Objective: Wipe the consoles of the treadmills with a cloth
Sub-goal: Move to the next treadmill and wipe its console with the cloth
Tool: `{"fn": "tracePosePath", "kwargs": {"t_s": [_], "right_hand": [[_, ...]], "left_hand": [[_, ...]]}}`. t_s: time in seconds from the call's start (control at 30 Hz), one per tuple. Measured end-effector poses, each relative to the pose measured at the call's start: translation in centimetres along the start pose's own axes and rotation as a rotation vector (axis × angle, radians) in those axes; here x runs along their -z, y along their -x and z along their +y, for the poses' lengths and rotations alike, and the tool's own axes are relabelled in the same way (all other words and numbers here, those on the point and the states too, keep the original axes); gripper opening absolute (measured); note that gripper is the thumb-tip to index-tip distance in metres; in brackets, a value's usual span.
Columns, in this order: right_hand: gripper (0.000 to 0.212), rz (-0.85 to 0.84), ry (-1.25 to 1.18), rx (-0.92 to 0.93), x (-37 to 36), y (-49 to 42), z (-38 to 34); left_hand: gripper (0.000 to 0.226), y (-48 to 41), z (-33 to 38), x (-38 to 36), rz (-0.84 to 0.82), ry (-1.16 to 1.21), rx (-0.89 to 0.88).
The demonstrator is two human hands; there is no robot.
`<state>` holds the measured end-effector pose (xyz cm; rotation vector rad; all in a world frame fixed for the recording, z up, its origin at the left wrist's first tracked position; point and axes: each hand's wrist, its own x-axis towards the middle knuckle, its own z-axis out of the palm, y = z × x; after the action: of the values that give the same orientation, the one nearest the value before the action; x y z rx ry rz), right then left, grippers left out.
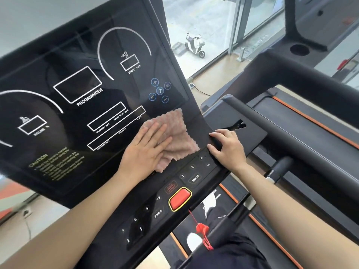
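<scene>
Pressing cloth w/ flat, straight-fingered left grip near console lower-right corner, right grip clamped on its edge, risks triggering buttons.

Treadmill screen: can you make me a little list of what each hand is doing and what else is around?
console: black, display dark
cloth: pink, lying flat on the console's lower right part
left hand: fingers straight, pressing on the cloth
right hand: fingers curled over the console's right edge
red button: below both hands, nobody touching it
red clip: dangling below the red button
scooter: white, parked outside the window
</scene>
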<state>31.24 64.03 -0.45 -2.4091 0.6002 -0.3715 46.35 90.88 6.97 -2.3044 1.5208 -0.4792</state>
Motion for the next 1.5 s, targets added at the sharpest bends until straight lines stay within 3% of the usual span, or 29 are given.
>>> {"fn": "tracePosePath", "kwargs": {"t_s": [0.43, 0.57, 0.7, 1.0, 1.23, 1.4, 1.5], "right_hand": [[0.036, -0.002, 0.059, -0.052, -0.7, 0.2, -1.6], [0.039, 0.018, 0.106, 0.11, -2.8, 2.3, -4.6], [0.053, -0.142, 0.146, 0.277, -4.8, 4.5, -8.3], [0.063, -0.233, 0.241, 0.324, -5.2, 5.1, -8.1], [0.066, -0.245, 0.251, 0.347, -5.1, 5.0, -7.8], [0.065, -0.299, 0.209, 0.362, -4.4, 4.9, -7.4], [0.062, -0.27, 0.164, 0.355, -3.4, 5.0, -6.9]], "left_hand": [[0.054, 10.5, -1.2, -0.2, -0.02, 0.093, 0.146], [0.054, 13.2, -1.2, -0.7, -0.034, 0.09, 0.189], [0.054, 15.7, -1.5, -1.2, -0.051, 0.083, 0.222], [0.054, 22.9, -0.1, -1.4, -0.124, 0.169, 0.417], [0.06, 26.8, 4.8, -1.1, -0.267, 0.416, 0.678], [0.069, 26.2, 8.8, -0.1, -0.22, 0.798, 0.899], [0.079, 24.8, 11.0, 0.4, -0.217, 0.786, 0.9]]}}
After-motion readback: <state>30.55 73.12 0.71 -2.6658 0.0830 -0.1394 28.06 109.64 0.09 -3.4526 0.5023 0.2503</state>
